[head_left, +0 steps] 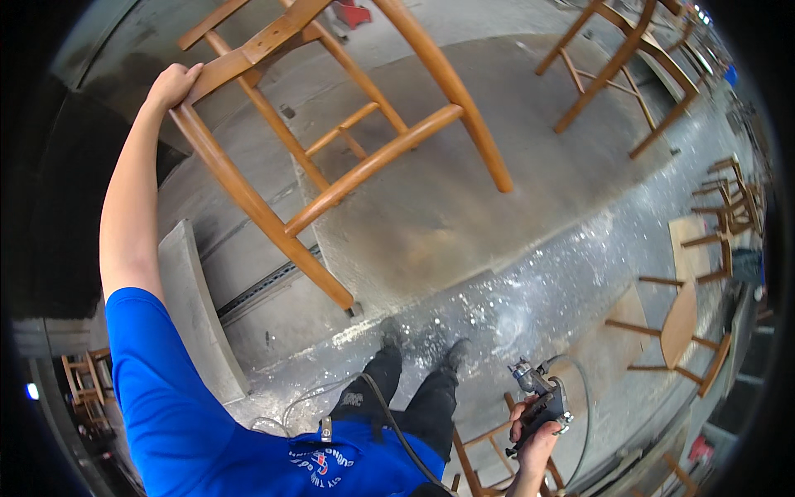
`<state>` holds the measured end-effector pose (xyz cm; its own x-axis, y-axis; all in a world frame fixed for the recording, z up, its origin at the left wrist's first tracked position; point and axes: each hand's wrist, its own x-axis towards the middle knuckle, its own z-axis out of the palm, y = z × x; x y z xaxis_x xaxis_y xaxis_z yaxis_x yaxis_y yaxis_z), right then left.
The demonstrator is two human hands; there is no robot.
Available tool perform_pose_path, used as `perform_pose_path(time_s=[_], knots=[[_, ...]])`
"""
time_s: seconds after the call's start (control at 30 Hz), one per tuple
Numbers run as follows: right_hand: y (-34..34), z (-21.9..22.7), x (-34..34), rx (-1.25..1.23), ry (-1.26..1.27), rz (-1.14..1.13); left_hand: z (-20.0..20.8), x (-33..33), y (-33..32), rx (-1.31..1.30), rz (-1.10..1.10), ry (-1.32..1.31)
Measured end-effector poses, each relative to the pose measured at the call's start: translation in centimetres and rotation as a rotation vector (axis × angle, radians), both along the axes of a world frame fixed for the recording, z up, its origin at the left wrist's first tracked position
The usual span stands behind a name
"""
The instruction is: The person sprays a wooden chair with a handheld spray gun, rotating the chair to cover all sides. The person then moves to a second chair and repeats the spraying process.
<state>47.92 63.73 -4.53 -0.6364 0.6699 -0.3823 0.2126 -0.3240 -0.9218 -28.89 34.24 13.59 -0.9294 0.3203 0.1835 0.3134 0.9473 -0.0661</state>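
Left hand (174, 85): 1. Fingers folded over the corner of a brown wooden chair frame (373, 171), where a rail (219, 74) meets a long leg (252, 199); clamped there, arm outstretched.

Right hand (537, 441): 1. Low on the right side, closed around what looks like a spray gun (546, 404). Trigger pressed or free: cannot be told.

Chair frame: 1. Tilted, from upper left to centre, well apart from the spray gun. 1 leg ends near the shoes (455, 354); contact with the floor (530, 248) uncertain.

Pale hose (590, 406): 1, looping beside the spray gun.

Dark cord (385, 406): 1, crossing the blue shirt (174, 381). Whether these 2 lines join is not shown.

Surroundings: 1 further frame (617, 66) at upper right; 1 chair with a seat panel (679, 323) tipped over at right.

Handling notes, by judgement: a firm corner grip suits so long a frame, since a loose hold would let the far legs swing. Bare fingers cover part of the surface, so the grip point deserves a check. The spray gun is best carried level and clear of the wood, with the pale hose kept free of legs and rails.
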Motion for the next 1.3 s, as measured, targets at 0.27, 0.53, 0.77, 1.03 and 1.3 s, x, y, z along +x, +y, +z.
perform_pose_path(time_s=[0.27, 0.53, 0.77, 1.03, 1.3], knots=[[-4.6, -15.1, -13.8, -0.177, 0.097, 0.119, -0.5, -1.5, -4.0, 0.093, -0.029, -0.013], [-7.5, -20.3, -28.4, -0.122, 0.483, 0.305, 0.3, -1.5, -5.7, 0.143, -0.025, -0.17], [-6.2, -23.0, -24.4, -0.113, 0.171, 0.227, 0.3, -2.6, -5.8, 0.212, 0.087, -0.24], [-5.2, -22.7, -18.6, -0.147, 0.273, 0.289, 1.1, -3.6, -6.7, 0.198, 0.002, -0.244], [-3.7, -22.3, -20.0, 0.05, 0.373, -0.065, -0.1, -2.4, -7.5, 0.277, -0.022, -0.133]])
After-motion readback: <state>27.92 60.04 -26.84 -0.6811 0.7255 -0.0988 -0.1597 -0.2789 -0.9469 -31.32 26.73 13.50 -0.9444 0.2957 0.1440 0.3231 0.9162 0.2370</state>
